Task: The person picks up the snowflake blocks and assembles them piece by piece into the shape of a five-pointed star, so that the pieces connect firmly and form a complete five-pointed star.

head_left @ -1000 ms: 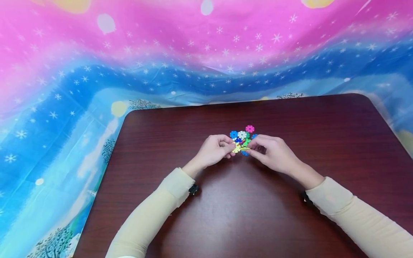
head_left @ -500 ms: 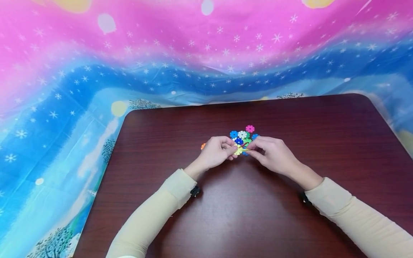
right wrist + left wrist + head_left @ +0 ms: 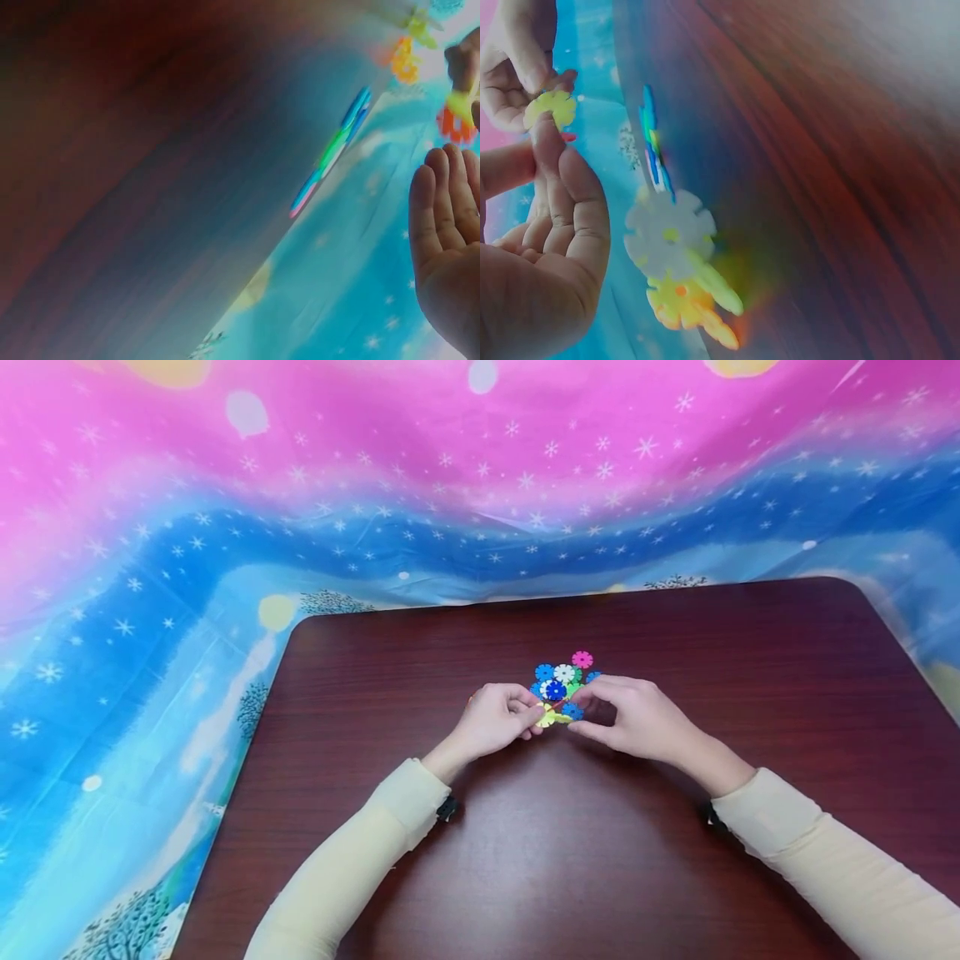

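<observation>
In the head view my left hand [image 3: 491,722] pinches a yellow notched snowflake disc [image 3: 545,716] between thumb and fingers. A red disc [image 3: 456,126] joins it and shows in the right wrist view. Another yellow disc, seen nearly edge-on, sticks out toward the right. My right hand [image 3: 637,714] is close by on that side, thumb and index finger spread apart. Its other fingers [image 3: 442,199] look straight in the right wrist view. From the left wrist, the pinched yellow disc [image 3: 559,107] overlaps the right hand behind it.
Several loose discs lie on the dark wooden table [image 3: 525,827] beyond the hands, including a pink disc [image 3: 582,659] and a white disc [image 3: 564,672]. Near the left hand are joined pieces with an orange-yellow disc [image 3: 676,302]. A printed cloth [image 3: 450,543] hangs behind.
The right thumb and index finger have spread away from the yellow piece they pinched earlier. My left hand, still holding the joined discs, has shifted slightly down and left.
</observation>
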`<state>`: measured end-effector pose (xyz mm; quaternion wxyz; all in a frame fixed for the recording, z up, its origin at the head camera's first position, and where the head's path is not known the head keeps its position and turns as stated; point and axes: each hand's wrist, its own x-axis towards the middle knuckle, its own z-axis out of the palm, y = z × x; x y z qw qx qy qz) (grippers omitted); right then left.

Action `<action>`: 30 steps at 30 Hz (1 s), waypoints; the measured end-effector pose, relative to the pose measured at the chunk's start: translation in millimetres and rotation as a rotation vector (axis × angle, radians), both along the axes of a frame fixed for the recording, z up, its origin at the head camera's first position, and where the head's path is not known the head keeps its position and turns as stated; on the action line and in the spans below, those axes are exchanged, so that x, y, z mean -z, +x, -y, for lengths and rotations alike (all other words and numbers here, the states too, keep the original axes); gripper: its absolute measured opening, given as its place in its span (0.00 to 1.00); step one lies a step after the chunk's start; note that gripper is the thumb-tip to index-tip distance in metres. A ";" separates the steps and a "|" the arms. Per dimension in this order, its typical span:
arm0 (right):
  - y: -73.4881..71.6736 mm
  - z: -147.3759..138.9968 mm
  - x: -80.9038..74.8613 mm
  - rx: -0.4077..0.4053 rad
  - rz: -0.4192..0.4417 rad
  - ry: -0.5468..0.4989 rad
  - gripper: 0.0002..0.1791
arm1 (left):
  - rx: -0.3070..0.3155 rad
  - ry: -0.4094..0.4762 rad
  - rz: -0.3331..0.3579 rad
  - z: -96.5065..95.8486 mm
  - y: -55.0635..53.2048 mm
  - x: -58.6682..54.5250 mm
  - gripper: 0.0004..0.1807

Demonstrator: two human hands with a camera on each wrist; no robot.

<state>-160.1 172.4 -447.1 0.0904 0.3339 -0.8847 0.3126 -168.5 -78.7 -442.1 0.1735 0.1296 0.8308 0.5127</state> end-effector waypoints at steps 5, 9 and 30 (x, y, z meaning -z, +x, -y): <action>-11.9 -16.1 1.0 0.083 0.099 0.120 0.15 | 0.035 -0.138 -0.006 9.3 2.1 2.5 0.06; -26.2 -26.9 4.7 0.151 0.167 0.209 0.13 | 0.078 -0.241 -0.030 11.5 4.7 2.9 0.06; -59.0 -28.2 11.2 0.177 0.309 0.457 0.22 | 0.127 -0.549 -0.347 9.3 7.0 0.7 0.07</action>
